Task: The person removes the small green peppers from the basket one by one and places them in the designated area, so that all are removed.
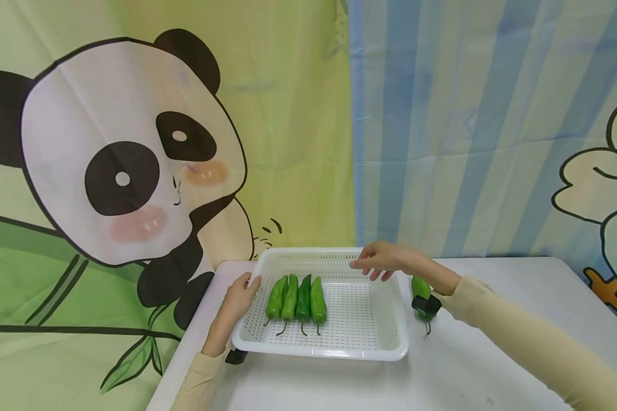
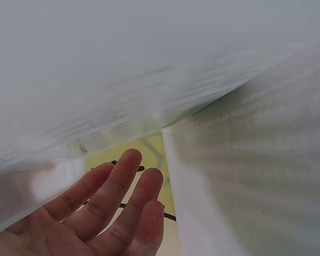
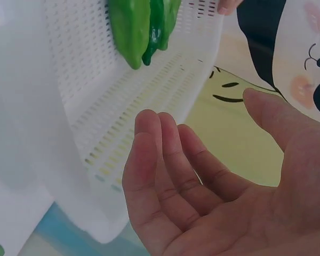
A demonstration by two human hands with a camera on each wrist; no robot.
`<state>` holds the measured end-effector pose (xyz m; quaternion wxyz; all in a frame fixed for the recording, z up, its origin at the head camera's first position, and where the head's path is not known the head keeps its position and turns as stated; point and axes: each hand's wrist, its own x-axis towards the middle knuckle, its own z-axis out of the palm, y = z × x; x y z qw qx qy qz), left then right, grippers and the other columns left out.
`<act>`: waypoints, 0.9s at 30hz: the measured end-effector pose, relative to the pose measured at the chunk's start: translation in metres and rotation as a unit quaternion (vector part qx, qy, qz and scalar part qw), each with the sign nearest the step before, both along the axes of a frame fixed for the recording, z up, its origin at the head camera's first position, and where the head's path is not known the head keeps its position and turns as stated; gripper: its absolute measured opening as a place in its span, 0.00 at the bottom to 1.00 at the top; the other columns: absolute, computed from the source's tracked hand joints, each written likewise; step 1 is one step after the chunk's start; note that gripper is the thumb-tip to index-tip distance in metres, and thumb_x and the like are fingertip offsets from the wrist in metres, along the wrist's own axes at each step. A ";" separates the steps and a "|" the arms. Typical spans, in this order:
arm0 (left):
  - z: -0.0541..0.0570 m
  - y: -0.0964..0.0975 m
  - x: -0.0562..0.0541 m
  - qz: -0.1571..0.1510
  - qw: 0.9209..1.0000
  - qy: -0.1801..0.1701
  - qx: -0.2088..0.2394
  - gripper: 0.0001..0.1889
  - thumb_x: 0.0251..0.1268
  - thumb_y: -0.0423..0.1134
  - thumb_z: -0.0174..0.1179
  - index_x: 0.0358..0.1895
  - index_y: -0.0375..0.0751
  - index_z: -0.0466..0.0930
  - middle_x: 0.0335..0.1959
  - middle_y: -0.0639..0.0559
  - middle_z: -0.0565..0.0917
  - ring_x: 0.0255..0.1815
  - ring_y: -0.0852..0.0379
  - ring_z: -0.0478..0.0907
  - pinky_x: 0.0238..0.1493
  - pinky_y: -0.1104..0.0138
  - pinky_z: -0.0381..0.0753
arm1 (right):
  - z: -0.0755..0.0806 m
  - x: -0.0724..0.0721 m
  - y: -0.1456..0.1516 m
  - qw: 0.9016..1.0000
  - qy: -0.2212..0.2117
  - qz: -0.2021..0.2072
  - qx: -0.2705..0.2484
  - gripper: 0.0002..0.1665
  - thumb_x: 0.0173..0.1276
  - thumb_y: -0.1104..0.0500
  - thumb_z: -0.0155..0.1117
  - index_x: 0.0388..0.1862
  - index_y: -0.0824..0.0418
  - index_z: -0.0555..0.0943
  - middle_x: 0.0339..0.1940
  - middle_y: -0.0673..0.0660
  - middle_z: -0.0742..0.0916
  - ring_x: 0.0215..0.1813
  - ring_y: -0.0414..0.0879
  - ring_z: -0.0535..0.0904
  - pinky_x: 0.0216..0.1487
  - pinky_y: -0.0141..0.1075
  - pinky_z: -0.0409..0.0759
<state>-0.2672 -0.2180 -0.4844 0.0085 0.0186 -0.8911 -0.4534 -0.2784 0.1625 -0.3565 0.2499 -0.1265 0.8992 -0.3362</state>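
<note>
On the white table (image 1: 380,388), a white perforated basket (image 1: 329,354) stands between a person's 2 hands, its long axis running left to right. In its left half lie 4 green peppers (image 1: 303,298), side by side, nearer the left hand (image 1: 240,298) than the right hand (image 1: 388,258). The left hand is at the basket's left rim, to the left of the peppers and apart from them; its fingers are relaxed and nearly straight along the outside, not curled round any pepper. The right hand is above the far right part of the basket, well to the right of the 4 peppers, with fingers loosely bent, thumb apart, holding nothing; whether a fingertip touches the rim, I cannot tell.

All 4 peppers have their long axes running from the near side to the far side, across the basket's length. Their stems point toward the person and their tips toward the far wall; the leftmost leans a little, its tip slanting right. The 3rd from the left is darker green.

Outside the basket, just to its right, a separate pepper (image 1: 420,286) lies on the table near the right wrist. It also has its stem toward the person, its middle hidden by a black wrist device (image 1: 426,306).
</note>
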 end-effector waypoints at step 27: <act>-0.001 -0.001 0.000 -0.001 1.000 -0.002 0.001 0.20 0.79 0.53 0.49 0.56 0.40 0.76 0.34 0.44 0.84 0.25 0.56 0.83 0.22 0.64 0.82 | -0.039 0.000 -0.056 0.999 -0.003 0.015 0.038 0.20 0.71 0.41 0.64 0.41 0.57 0.85 0.42 0.58 0.88 0.41 0.52 0.87 0.39 0.42 0.87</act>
